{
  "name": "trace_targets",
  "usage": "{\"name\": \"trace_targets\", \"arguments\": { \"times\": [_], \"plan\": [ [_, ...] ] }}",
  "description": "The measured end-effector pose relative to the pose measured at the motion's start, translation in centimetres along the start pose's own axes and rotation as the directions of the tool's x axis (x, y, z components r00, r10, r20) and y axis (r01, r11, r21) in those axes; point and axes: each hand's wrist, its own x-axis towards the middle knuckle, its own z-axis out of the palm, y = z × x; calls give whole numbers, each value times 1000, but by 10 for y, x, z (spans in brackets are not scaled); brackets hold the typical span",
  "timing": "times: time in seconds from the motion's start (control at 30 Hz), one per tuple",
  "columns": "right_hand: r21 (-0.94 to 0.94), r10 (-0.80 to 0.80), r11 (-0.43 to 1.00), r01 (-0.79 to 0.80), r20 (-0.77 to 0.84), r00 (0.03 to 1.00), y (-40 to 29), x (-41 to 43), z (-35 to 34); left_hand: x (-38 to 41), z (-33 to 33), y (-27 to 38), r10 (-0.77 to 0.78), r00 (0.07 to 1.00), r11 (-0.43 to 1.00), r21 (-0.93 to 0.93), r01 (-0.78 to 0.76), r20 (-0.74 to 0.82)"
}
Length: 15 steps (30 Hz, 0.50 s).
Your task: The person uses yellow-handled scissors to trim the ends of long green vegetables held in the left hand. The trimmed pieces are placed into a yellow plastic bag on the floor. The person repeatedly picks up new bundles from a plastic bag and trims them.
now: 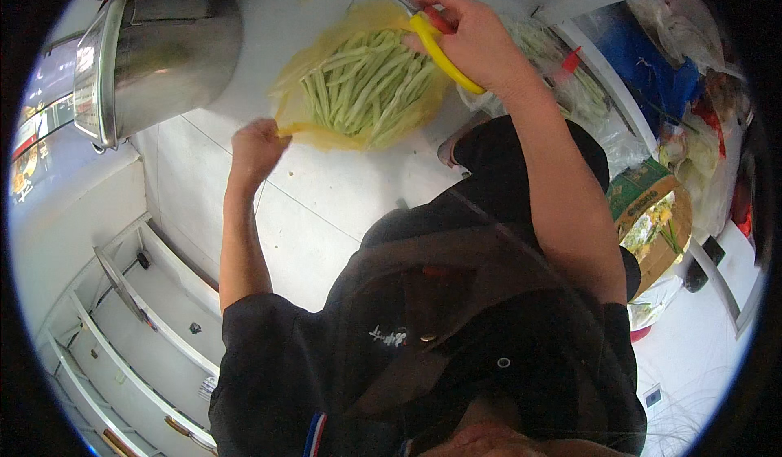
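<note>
A yellow plastic bag (342,140) lies spread on the tiled floor with its mouth open. Long pale green beans (366,84) fill it in a loose, mostly parallel heap. My left hand (259,151) pinches the near left edge of the bag between closed fingers. Over the far right side of the beans, my right hand (470,38) grips a pair of scissors (437,54) with yellow and red handles. Their metal blades point away to the upper left. Some right fingertips reach down beside the beans; whether they touch them I cannot tell.
A large stainless steel pot (171,60) stands at the left. White shelving (153,304) lines the lower left. Clear plastic bags of greens (586,99) lie at the right, near a cardboard box (654,243) holding vegetable scraps. A blue bag (641,66) is behind a white frame.
</note>
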Motion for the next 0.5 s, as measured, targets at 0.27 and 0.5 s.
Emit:
{"name": "trace_targets", "arguments": {
  "times": [0.27, 0.5],
  "plan": [
    [-15, 82, 997, -82, -3, 997, 14, -2, -7, -27, 46, 90, 185, 982, 932, 325, -161, -42],
    [-44, 87, 995, -86, 23, 996, 3, -4, -8, 35, 185, 110, 154, 960, 911, 343, -230, 236]
  ]
}}
